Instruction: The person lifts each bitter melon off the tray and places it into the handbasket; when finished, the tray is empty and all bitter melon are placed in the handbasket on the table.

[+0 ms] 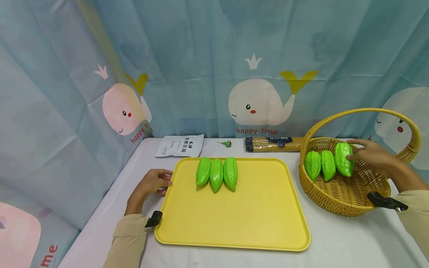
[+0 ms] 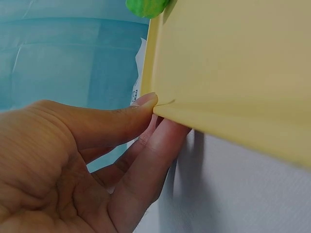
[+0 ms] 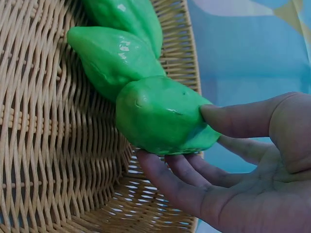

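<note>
My right hand [image 1: 373, 158] grips a glossy, ribbed green star fruit [image 1: 343, 159] inside the wicker basket [image 1: 345, 206]. In the right wrist view the thumb lies on one side of that fruit [image 3: 163, 116] and several fingers on the other. Two more star fruits [image 1: 320, 165] lie beside it on the basket's left. With thumb and fingers, my left hand [image 1: 152, 184] pinches the left rim of a yellow tray [image 1: 234, 219]; the left wrist view shows the thumb at the rim's corner [image 2: 158, 108]. Three green star fruits [image 1: 216, 175] lie side by side near the tray's back edge.
Behind the tray lie a white packet [image 1: 180, 146], a small green-and-red item with a thin point [image 1: 228, 143] and a pack of dry noodles [image 1: 273, 144]. The basket's tall handle [image 1: 365, 110] arches over it. A whale-print curtain [image 1: 201, 74] hangs behind the table.
</note>
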`<state>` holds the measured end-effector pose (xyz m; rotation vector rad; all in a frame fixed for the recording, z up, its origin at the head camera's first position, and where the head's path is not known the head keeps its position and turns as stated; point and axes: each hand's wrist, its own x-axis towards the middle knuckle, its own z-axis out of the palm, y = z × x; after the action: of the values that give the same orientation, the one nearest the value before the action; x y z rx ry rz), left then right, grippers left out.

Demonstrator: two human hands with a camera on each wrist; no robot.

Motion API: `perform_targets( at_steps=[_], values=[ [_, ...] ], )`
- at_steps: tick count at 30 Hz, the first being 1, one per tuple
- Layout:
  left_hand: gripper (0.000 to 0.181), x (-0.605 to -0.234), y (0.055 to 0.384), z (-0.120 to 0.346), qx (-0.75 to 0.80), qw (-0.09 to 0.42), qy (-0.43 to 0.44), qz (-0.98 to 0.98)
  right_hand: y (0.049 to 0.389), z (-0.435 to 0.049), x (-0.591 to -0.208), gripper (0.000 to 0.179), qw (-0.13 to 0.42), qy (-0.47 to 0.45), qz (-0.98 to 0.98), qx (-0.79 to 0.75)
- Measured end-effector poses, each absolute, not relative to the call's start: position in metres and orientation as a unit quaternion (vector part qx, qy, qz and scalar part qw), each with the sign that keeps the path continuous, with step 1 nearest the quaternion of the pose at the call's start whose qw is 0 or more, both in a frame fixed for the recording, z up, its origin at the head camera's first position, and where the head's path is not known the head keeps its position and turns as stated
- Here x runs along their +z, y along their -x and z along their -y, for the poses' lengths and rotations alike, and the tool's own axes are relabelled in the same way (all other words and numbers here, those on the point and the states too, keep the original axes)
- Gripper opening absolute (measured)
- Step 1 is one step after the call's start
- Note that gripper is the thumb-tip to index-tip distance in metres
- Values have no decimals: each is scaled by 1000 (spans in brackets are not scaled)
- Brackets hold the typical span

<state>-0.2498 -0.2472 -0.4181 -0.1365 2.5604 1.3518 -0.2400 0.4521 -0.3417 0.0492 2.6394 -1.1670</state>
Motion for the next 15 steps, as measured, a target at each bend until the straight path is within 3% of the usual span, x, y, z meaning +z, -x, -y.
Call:
perform_targets(
  at_steps=[15],
  values=[
    [46,-418,250,247,465,124,54,-875,238,-456,-351,73,145,-22,-905,-398]
  ],
)
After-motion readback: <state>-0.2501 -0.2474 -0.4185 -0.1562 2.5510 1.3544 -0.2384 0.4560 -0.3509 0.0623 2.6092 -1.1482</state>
